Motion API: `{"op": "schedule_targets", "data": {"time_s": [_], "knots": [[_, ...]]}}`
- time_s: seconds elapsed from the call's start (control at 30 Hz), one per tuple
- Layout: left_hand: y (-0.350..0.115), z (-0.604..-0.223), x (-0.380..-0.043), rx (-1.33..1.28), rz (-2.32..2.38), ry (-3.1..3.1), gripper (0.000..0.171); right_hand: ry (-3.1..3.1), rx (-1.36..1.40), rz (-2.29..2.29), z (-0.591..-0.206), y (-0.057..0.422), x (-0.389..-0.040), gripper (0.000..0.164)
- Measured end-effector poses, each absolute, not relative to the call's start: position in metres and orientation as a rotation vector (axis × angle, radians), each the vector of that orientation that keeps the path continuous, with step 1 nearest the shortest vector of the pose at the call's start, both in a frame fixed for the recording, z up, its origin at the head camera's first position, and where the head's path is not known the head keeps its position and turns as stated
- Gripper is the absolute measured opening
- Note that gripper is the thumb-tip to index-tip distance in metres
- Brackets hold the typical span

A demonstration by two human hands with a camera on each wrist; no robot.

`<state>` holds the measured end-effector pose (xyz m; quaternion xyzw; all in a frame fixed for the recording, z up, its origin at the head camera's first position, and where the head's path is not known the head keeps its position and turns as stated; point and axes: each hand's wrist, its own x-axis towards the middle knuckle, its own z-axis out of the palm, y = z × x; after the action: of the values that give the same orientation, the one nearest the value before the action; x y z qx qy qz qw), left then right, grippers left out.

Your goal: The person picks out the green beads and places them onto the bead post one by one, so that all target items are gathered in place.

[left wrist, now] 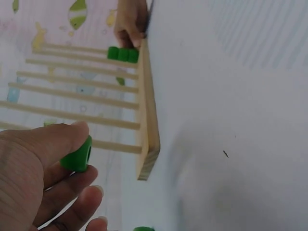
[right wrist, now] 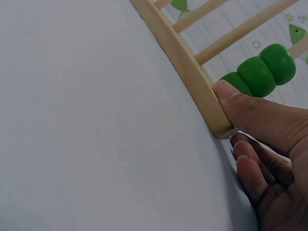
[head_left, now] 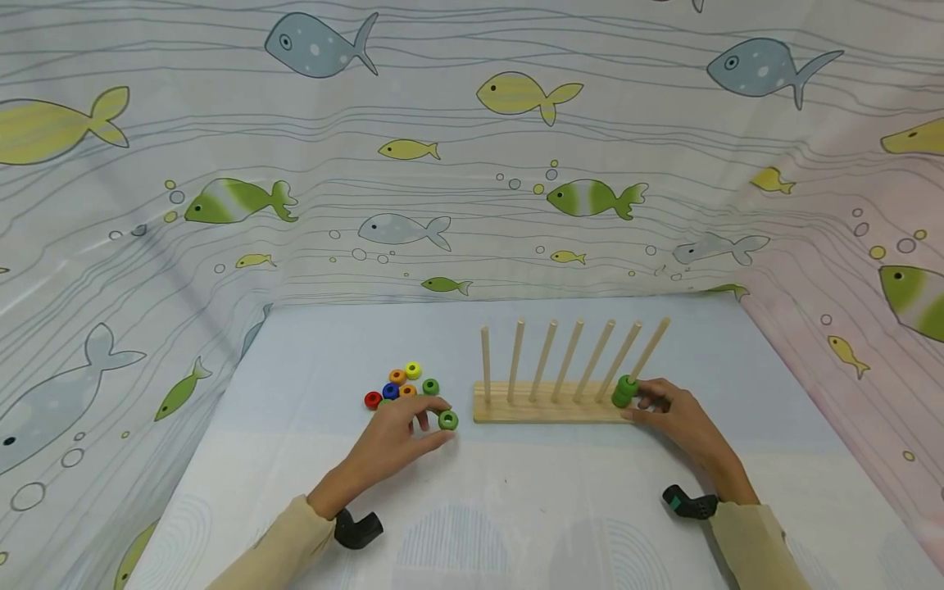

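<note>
My left hand point(head_left: 398, 434) pinches a green bead point(head_left: 447, 420) between thumb and fingers, left of a wooden peg stand point(head_left: 516, 414). In the left wrist view the held green bead point(left wrist: 77, 156) overlaps the nearest peg. The peg stand has a row of upright pegs on a long base. Three green beads point(right wrist: 260, 70) are stacked on its rightmost peg, down at the base. My right hand point(head_left: 674, 414) grips the right end of the base; in the right wrist view the thumb point(right wrist: 226, 91) presses its corner beside the lowest bead, with the other fingers curled below.
A cluster of loose beads lies left of the stand, behind my left hand: a red bead point(head_left: 373, 401), a blue bead point(head_left: 391, 391), a yellow bead point(head_left: 413, 370), orange ones and a green bead point(head_left: 431, 386). A fish-patterned cloth point(head_left: 457, 188) rises behind the table.
</note>
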<state>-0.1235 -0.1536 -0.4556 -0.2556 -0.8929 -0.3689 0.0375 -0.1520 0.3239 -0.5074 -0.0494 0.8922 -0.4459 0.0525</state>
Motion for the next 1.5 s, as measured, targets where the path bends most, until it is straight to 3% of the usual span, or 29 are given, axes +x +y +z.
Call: {"op": "schedule_targets", "data": {"time_s": [1.5], "knots": [[-0.07,-0.42,-0.136,-1.057,-1.268,-2.522,0.034,2.723,-0.149,-1.342,-0.508,0.326,-0.153,0.06]]}}
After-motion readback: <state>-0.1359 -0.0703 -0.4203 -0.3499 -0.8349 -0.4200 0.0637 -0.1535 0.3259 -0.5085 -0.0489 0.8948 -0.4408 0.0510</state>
